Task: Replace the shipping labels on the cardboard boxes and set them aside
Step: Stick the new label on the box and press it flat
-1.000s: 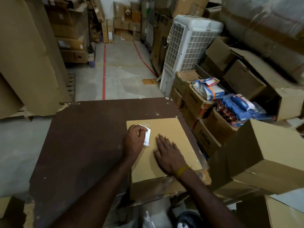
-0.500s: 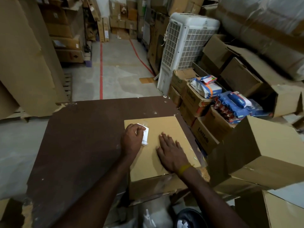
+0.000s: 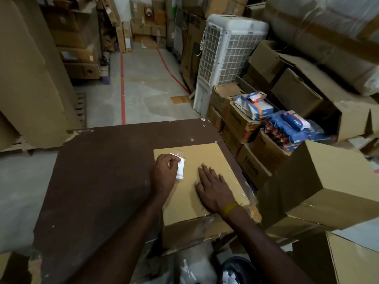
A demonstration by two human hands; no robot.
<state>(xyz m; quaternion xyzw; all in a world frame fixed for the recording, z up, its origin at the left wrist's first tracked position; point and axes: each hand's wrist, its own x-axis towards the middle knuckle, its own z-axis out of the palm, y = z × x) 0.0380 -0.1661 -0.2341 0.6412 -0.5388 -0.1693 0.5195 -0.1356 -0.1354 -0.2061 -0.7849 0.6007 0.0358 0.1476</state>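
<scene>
A flat cardboard box (image 3: 211, 158) lies at the right edge of a dark brown table (image 3: 98, 181). A white shipping label (image 3: 180, 169) sits near the box's top left corner. My left hand (image 3: 165, 174) has its fingers curled over the label's left part and grips it. My right hand (image 3: 213, 188) lies flat, fingers straight, pressing on the middle of the box top. A yellow band circles that wrist.
Plain cardboard boxes (image 3: 328, 181) are stacked close on the right. Behind them are boxes holding blue packets (image 3: 293, 128) and a white air cooler (image 3: 227, 56). Tall cardboard sheets (image 3: 30, 74) lean at the left. A concrete aisle with red floor lines (image 3: 122, 87) runs ahead.
Both hands stay where they were on the box; my left hand's fingers have shifted slightly over the label. The camera view has drifted a little.
</scene>
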